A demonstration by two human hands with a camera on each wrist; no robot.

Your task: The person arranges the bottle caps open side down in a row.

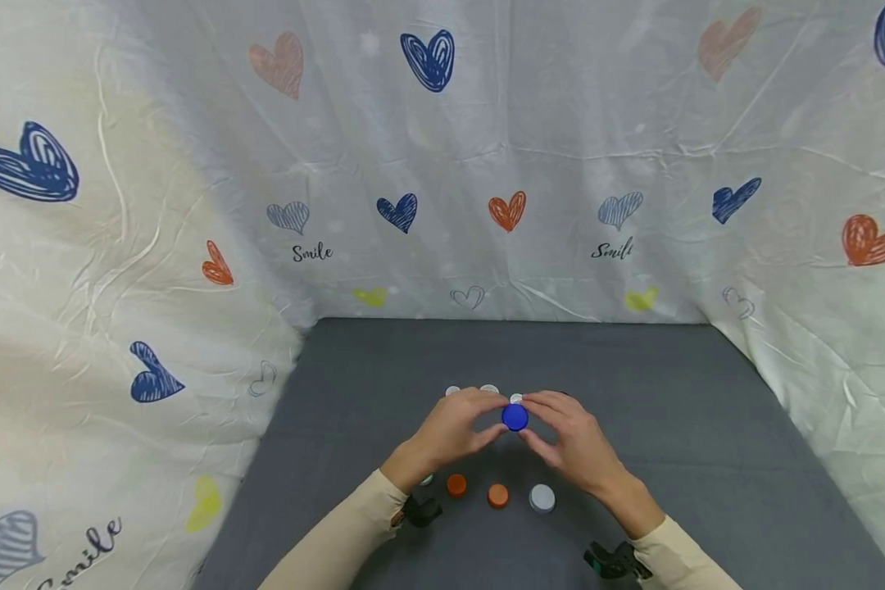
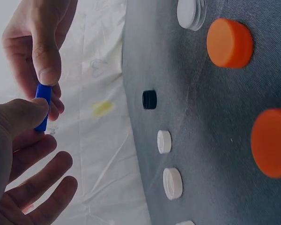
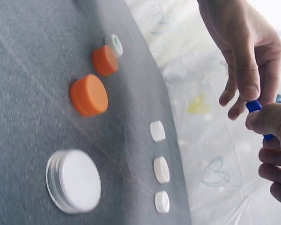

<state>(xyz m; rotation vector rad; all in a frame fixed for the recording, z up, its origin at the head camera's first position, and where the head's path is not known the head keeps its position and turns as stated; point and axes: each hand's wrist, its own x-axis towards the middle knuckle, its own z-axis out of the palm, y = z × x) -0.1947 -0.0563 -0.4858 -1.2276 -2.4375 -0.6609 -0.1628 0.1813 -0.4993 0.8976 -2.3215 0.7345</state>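
Note:
A round blue bottle cap (image 1: 515,417) is held up above the grey table, between both hands. My left hand (image 1: 453,426) pinches one side of it with thumb and fingers, the other fingers fanned out in the left wrist view. From the opposite side my right hand (image 1: 575,438) pinches it too, its thumb (image 3: 267,119) laid over the cap's face. Seen edge-on, the blue cap (image 2: 43,107) looks thin and flat, partly covered by both thumbs.
On the near side lie two orange caps (image 1: 497,496), a larger white lid with a clear rim (image 1: 542,498) and a white cap with a green mark (image 3: 114,45). Several small white caps (image 3: 160,169) and a black cap (image 2: 149,100) stand farther back. A heart-printed curtain (image 1: 442,164) surrounds the table.

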